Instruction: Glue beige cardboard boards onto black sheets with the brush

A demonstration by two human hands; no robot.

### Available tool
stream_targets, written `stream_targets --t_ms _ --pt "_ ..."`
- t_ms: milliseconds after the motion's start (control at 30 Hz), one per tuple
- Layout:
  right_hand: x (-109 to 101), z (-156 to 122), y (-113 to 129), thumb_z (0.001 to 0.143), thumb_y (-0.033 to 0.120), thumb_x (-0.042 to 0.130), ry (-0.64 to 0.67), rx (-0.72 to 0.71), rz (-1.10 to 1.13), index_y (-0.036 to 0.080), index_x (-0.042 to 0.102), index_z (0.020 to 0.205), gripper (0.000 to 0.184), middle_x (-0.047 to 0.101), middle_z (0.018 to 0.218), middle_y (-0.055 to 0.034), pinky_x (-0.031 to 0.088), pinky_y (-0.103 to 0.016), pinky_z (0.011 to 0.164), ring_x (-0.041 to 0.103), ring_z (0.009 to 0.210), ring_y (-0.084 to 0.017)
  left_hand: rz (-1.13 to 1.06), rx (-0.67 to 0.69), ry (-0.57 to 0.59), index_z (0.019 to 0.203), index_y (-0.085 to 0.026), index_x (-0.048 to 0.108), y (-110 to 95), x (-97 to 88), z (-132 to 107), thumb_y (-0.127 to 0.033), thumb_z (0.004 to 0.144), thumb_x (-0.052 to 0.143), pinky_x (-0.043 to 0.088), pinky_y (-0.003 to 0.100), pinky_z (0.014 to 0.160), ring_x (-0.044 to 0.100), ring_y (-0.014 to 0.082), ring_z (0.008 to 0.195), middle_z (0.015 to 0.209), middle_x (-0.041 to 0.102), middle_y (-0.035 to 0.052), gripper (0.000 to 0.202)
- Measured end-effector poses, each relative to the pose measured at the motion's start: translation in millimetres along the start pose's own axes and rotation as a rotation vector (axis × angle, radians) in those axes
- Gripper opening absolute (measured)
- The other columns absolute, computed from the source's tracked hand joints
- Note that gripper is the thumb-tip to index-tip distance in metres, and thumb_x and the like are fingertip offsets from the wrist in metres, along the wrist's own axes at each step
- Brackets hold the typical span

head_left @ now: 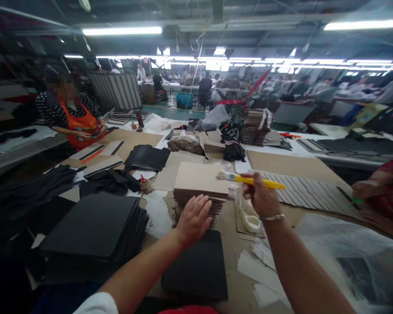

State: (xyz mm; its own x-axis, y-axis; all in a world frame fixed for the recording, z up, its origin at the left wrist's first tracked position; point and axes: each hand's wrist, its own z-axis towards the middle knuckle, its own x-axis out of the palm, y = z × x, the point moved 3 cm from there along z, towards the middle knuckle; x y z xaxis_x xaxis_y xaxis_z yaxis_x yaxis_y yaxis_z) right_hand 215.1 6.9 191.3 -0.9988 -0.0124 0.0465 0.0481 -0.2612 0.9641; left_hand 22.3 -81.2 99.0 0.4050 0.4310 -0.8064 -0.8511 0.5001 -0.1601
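My right hand (260, 194) grips a paintbrush (268, 183) with a yellow handle. Its pale bristles point left, over the right edge of a stack of tan cardboard sheets (199, 176); I cannot tell whether they touch the top sheet. Against the near side of that stack lies my left hand (195, 216), fingers stretched out and holding nothing. Just in front of the stack is a flat black panel (196, 266) with rounded corners. To the right of the stack stands an open cream-coloured container (250, 218), partly behind my right hand.
A tall pile of black sheets (88, 226) stands left. A red-capped bottle (146, 185) is beyond it. White strips (258, 270) and clear plastic (353, 257) lie right. A person in an orange apron (78, 122) works far left; another person's arm (380, 187) reaches in at right.
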Motion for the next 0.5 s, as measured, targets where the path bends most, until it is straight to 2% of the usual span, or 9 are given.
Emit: stream_targets --t_ms 100,167,233,300,367,500 --pt "68.7 34.6 -10.7 0.071 0.051 0.062 0.204 0.084 -0.036 0.013 0.063 0.081 0.039 0.051 0.048 0.0055 0.032 -0.015 0.033 0.042 0.035 -0.005 0.062 -0.021 0.139 0.137 -0.01 0.033 5.9 22.2 47.1 -0.041 0.082 0.049 0.022 0.049 0.109 0.025 0.0298 0.135 0.142 0.035 0.0169 0.065" --pt "103.7 49.6 -26.2 0.071 0.047 0.062 0.308 0.158 -0.073 0.013 0.062 0.076 0.035 0.049 0.043 0.0062 0.029 -0.015 0.03 0.039 0.032 -0.004 0.082 -0.067 0.23 0.135 -0.008 0.034 11.9 36.4 58.5 -0.045 0.08 0.052 0.022 0.051 0.108 0.027 0.0321 0.133 0.141 0.036 0.0191 0.069" --pt "127.7 60.1 -43.7 0.072 0.042 0.059 0.408 0.23 -0.123 0.013 0.06 0.072 0.029 0.047 0.04 0.0067 0.026 -0.016 0.028 0.036 0.029 -0.004 0.081 -0.071 0.277 0.133 -0.008 0.037 16.0 45.0 59.1 -0.047 0.079 0.053 0.02 0.052 0.108 0.027 0.0324 0.133 0.14 0.037 0.0199 0.068" --pt "142.3 70.3 -58.7 0.073 0.038 0.056 0.477 0.264 -0.168 0.014 0.059 0.069 0.025 0.046 0.038 0.007 0.026 -0.016 0.028 0.035 0.027 -0.004 0.072 -0.062 0.278 0.133 -0.008 0.039 18.2 47.7 56.0 -0.048 0.079 0.053 0.018 0.052 0.109 0.026 0.0326 0.134 0.14 0.037 0.0205 0.069" --pt "150.6 84.1 -69.4 0.074 0.034 0.054 0.467 0.259 -0.207 0.014 0.059 0.068 0.021 0.046 0.037 0.0072 0.027 -0.015 0.028 0.035 0.027 -0.004 0.062 -0.063 0.276 0.134 -0.008 0.038 19.3 47.1 54.1 -0.049 0.078 0.053 0.018 0.052 0.109 0.025 0.0325 0.134 0.14 0.037 0.0205 0.07" --pt "153.1 118.5 -79.6 0.075 0.03 0.051 0.276 0.214 -0.261 0.015 0.056 0.066 0.018 0.047 0.037 0.0067 0.028 -0.015 0.029 0.038 0.028 -0.005 0.06 -0.064 0.287 0.136 -0.009 0.035 19.2 43.8 55.9 -0.048 0.079 0.051 0.021 0.051 0.108 0.026 0.0308 0.134 0.143 0.035 0.0186 0.071"
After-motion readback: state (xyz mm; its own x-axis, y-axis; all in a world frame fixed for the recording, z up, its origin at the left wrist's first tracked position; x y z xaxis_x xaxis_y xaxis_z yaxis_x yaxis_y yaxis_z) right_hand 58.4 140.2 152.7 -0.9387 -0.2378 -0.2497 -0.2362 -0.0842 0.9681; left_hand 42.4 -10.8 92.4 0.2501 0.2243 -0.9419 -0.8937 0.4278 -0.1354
